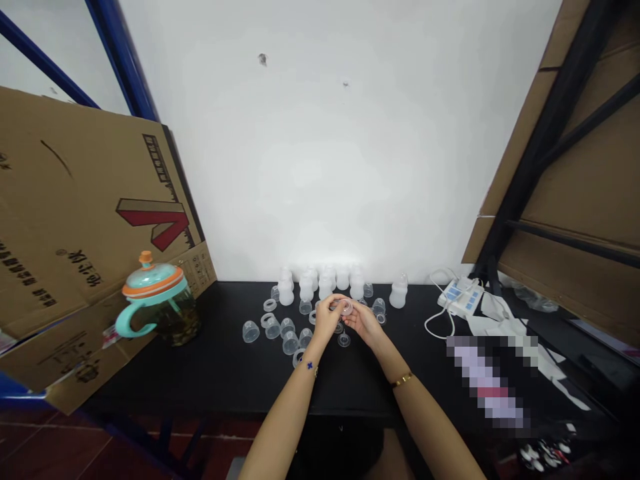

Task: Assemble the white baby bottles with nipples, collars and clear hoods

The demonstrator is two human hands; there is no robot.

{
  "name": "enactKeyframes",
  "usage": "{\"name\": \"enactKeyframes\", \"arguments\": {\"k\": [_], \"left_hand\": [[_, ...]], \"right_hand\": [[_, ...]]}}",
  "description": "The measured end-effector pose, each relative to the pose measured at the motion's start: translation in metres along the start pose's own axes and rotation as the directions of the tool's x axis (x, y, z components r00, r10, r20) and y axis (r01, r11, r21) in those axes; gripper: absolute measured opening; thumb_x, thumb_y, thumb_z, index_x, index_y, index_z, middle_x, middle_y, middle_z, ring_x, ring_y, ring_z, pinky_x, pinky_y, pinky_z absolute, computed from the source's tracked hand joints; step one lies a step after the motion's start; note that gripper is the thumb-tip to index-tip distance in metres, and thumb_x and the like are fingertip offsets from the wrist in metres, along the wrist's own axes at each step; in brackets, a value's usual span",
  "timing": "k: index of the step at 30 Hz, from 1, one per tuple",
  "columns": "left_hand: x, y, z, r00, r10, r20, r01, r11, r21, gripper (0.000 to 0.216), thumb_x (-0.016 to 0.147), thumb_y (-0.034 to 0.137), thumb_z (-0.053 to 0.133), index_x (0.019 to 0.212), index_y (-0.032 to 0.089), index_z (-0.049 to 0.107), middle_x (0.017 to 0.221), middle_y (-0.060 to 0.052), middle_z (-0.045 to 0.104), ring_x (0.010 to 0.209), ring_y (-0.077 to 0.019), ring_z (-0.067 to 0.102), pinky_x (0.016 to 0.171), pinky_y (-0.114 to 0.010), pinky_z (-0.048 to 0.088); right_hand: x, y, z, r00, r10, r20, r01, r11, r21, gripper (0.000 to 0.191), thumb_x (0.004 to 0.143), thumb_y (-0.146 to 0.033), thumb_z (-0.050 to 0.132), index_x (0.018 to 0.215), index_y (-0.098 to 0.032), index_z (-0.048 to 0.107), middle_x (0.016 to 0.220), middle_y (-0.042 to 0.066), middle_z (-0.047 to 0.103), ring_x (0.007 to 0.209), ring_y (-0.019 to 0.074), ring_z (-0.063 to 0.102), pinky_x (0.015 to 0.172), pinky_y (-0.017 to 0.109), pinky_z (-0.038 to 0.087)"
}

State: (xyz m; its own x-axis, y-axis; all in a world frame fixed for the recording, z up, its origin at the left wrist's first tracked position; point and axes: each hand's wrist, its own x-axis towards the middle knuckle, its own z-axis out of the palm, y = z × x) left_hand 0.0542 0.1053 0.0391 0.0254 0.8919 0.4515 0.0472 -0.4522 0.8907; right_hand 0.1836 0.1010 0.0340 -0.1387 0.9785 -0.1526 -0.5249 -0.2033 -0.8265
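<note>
Over the middle of a black table (225, 373), my left hand (327, 318) and my right hand (363, 321) meet, and the fingers of both pinch one small clear plastic part (346, 307). Just beyond them stands a row of several white plastic bottles (325, 283), with one more bottle (399, 291) off to the right. Several clear caps and rings (280, 327) lie to the left of my hands, and another clear piece (343, 340) lies just below them.
A glass jug with a teal handle and orange lid (157, 307) stands at the table's left. Behind it leans a large cardboard box (75, 233). A white power strip with cable (463, 297) and papers lie at the right, beside a dark shelf frame (550, 133).
</note>
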Motion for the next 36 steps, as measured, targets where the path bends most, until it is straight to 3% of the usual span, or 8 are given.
{"name": "enactKeyframes", "arguments": {"k": [4,11,19,36], "left_hand": [[0.0018,-0.0026,-0.0006,0.998,-0.054,0.030,0.056,0.995,-0.083,0.018,0.078,0.031,0.065,0.087,0.018,0.073,0.089,-0.006,0.074,0.080,-0.0192,0.066,0.060,-0.025,0.052],[0.0038,-0.0078,0.0003,0.992,-0.117,0.044,0.123,0.975,-0.183,0.019,0.074,0.031,0.068,0.087,0.018,0.073,0.085,-0.004,0.074,0.076,-0.0183,0.066,0.059,-0.024,0.051],[0.0037,-0.0081,0.0017,0.997,-0.079,0.026,0.082,0.981,-0.175,0.018,0.072,0.026,0.070,0.088,0.018,0.076,0.092,-0.006,0.077,0.089,-0.0213,0.069,0.083,-0.031,0.054],[0.0034,-0.0057,0.0025,0.996,-0.083,0.026,0.086,0.981,-0.172,0.023,0.070,0.029,0.072,0.088,0.018,0.080,0.092,-0.008,0.078,0.088,-0.0233,0.069,0.086,-0.035,0.054]], "right_hand": [[0.0002,0.0021,-0.0015,0.999,-0.031,0.028,0.031,1.000,0.000,0.011,0.089,-0.025,0.067,0.085,-0.015,0.068,0.071,0.005,0.072,0.057,0.0123,0.065,0.054,0.020,0.053],[0.0014,0.0029,-0.0027,0.998,-0.048,0.051,0.048,0.999,0.012,0.009,0.088,-0.024,0.067,0.088,-0.016,0.069,0.075,0.005,0.073,0.059,0.0130,0.066,0.055,0.021,0.053],[0.0000,0.0015,-0.0009,0.997,-0.039,0.065,0.037,0.999,0.034,0.011,0.087,-0.027,0.067,0.087,-0.016,0.070,0.075,0.006,0.073,0.059,0.0125,0.065,0.057,0.022,0.052],[0.0010,0.0034,-0.0015,0.997,-0.053,0.062,0.049,0.997,0.064,0.012,0.081,-0.026,0.072,0.085,-0.015,0.069,0.069,0.003,0.070,0.057,0.0122,0.064,0.057,0.022,0.051]]}}
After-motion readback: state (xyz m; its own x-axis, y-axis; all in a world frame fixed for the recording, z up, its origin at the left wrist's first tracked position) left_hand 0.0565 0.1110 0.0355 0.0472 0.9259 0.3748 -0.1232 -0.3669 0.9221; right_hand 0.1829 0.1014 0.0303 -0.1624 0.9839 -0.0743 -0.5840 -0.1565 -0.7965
